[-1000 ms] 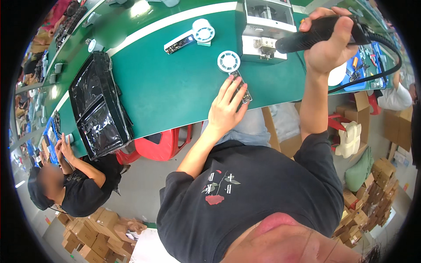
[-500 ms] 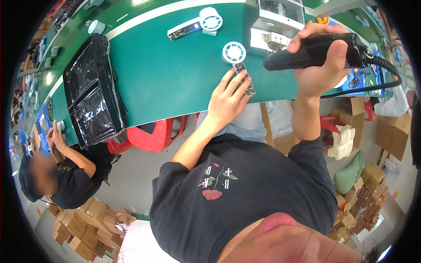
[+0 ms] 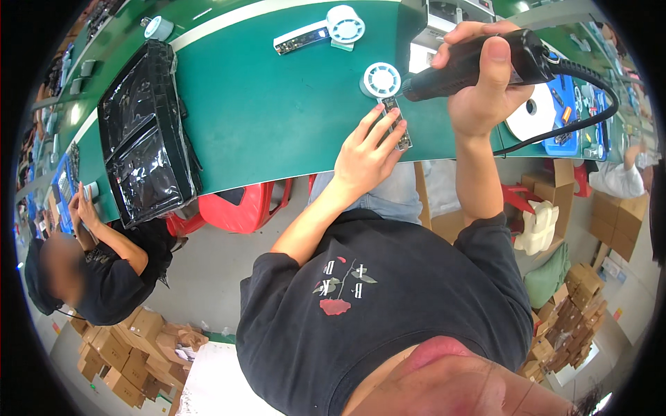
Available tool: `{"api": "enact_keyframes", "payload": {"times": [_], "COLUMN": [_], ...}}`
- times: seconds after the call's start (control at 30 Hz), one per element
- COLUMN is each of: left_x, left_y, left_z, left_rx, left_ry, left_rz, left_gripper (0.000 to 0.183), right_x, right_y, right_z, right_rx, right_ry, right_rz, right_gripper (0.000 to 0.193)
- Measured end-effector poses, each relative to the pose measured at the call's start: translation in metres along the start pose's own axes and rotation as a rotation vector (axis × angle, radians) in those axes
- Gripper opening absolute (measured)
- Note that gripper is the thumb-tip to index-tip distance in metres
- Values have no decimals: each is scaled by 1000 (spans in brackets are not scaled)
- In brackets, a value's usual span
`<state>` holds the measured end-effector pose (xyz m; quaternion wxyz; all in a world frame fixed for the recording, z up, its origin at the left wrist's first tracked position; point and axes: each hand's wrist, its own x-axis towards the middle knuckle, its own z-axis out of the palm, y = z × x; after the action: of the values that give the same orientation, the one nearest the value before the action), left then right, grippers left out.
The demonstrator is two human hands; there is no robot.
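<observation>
My right hand (image 3: pixel 479 104) is wrapped round a black electric screwdriver (image 3: pixel 451 71), its cable curving off to the right. The tool lies nearly level, with its nose pointing left, close beside the fan head. Under my left hand (image 3: pixel 364 158) lies a small handheld fan (image 3: pixel 381 81) with a pale blue round head and an exposed circuit board in its handle. My left fingers press on that handle and hold it against the table; they hide part of the board. Farther back lies a second handheld fan (image 3: pixel 345 26), its handle showing a circuit board too.
A black tray in shiny plastic (image 3: pixel 146 135) stands on the green table (image 3: pixel 257 125) at left. At right are a grey-white machine (image 3: pixel 458 10), a white disc (image 3: pixel 531 112) and a blue bin (image 3: pixel 560 144). A co-worker (image 3: pixel 104 270) sits at left, near a red stool (image 3: pixel 239 210).
My right hand has brought the screwdriver left, and its nose is now nearer the fan head. My left hand stays on the fan's handle. The whole view has shifted slightly.
</observation>
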<state>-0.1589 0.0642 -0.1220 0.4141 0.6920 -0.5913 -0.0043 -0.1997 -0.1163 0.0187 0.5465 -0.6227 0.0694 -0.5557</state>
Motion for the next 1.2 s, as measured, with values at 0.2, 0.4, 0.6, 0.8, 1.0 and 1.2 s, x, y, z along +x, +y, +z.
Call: {"api": "enact_keyframes", "payload": {"times": [0.2, 0.4, 0.6, 0.8, 1.0, 1.2], "left_x": [1, 0, 1, 2, 1, 2], "left_y": [1, 1, 1, 0, 1, 2], "left_z": [-1, -1, -3, -3, -2, -4], "left_rx": [-6, -8, -6, -21, -22, -50], "left_ry": [-6, -12, -23, -25, -22, -27], "left_rz": [-14, -23, -28, -26, -44, -53], "left_gripper": [51, 52, 53, 53, 52, 54], "right_x": [-2, -6, -5, -8, -14, -15], "right_y": [3, 6, 7, 7, 7, 11], "right_z": [2, 1, 3, -4, -6, -10], "right_rx": [-50, 4, -67, -5, 78, 84], "right_ry": [-3, -16, -139, -191, -236, -253], "right_rz": [-11, 1, -69, -18, 38, -26], "right_gripper": [33, 38, 51, 59, 65, 61]}}
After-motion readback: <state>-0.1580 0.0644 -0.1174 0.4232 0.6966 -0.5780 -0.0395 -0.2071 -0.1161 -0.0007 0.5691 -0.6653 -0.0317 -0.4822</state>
